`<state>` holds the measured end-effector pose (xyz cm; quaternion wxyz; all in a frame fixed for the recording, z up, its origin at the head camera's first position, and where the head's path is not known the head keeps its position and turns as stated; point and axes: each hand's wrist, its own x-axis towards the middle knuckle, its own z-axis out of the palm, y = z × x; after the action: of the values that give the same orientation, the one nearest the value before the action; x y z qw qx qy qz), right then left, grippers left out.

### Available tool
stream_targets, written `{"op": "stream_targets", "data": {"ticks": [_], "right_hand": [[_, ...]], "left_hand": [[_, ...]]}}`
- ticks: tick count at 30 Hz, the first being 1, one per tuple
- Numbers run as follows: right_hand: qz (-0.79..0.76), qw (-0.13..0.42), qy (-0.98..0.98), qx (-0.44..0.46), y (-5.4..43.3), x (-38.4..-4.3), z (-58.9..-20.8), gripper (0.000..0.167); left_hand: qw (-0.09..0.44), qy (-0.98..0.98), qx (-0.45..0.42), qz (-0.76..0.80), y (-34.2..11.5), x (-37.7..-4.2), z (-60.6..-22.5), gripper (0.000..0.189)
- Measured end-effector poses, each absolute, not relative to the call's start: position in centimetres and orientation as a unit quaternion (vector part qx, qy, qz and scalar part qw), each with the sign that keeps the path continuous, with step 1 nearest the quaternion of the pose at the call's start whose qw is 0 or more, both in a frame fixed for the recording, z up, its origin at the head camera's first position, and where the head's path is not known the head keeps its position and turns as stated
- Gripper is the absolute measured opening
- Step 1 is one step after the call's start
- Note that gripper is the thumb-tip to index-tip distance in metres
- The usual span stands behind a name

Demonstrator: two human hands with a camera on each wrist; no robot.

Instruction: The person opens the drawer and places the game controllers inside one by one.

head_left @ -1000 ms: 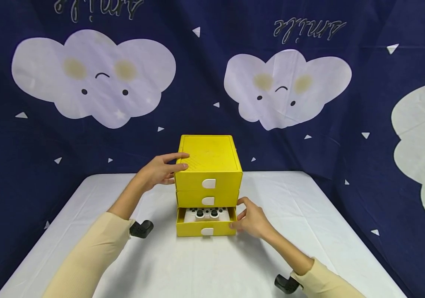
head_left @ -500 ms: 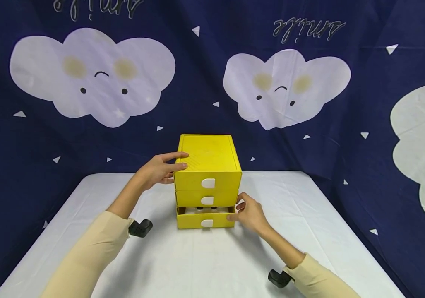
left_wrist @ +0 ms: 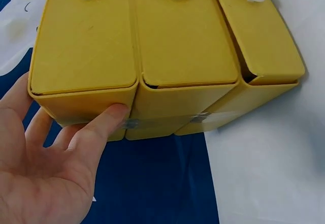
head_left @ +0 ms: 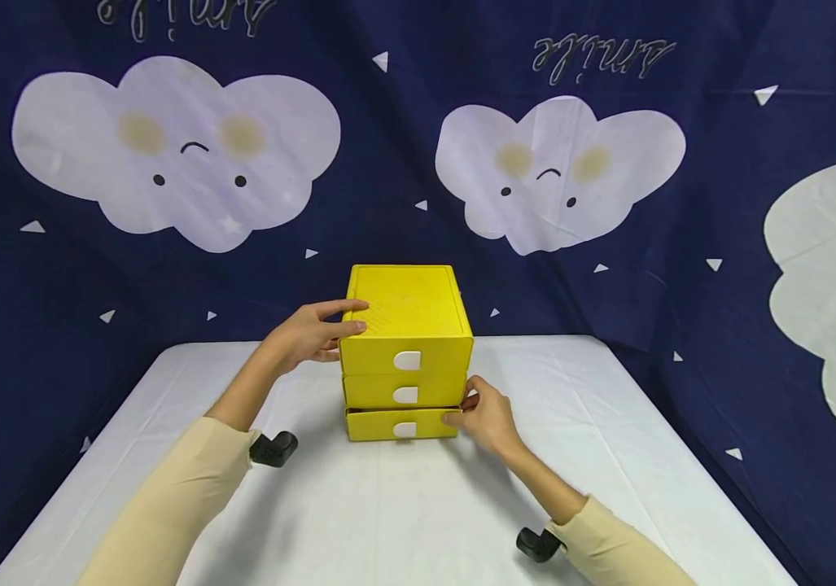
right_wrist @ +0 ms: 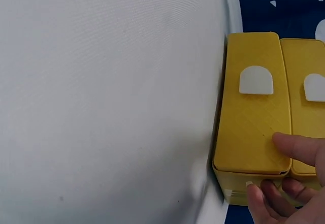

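A yellow drawer cabinet (head_left: 406,301) with three stacked drawers and white tab handles stands on the table. Its bottom drawer (head_left: 369,425) sticks out slightly, with a narrow dark gap (left_wrist: 246,74) showing in the left wrist view. My left hand (head_left: 308,334) rests on the cabinet's upper left side, two fingers over the top edge; in the left wrist view the thumb (left_wrist: 109,120) lies against the side wall. My right hand (head_left: 489,419) is at the lower right corner. Its thumb (right_wrist: 297,147) presses the bottom drawer's front while the other fingers touch the side. The drawer's inside is hidden.
A white cloth covers the table (head_left: 381,513). Behind it hangs a dark blue curtain (head_left: 388,163) with white clouds and small triangles. Black wrist devices (head_left: 274,448) show at both sleeves.
The bottom drawer has slid in under my right thumb, and the white game controller inside has gone out of sight. My right hand moved inward; the left hand stayed on the cabinet.
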<state>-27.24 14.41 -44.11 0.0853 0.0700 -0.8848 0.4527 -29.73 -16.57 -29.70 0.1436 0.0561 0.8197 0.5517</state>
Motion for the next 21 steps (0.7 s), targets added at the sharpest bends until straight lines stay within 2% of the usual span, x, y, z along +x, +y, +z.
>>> {"op": "stream_targets", "data": {"ticks": [21], "right_hand": [[0.455, 0.107, -0.882, 0.068, 14.1, -27.7, -44.63, 0.039]], "left_hand": [[0.117, 0.862, 0.087, 0.486, -16.21, -30.31, -28.71, 0.066]]}}
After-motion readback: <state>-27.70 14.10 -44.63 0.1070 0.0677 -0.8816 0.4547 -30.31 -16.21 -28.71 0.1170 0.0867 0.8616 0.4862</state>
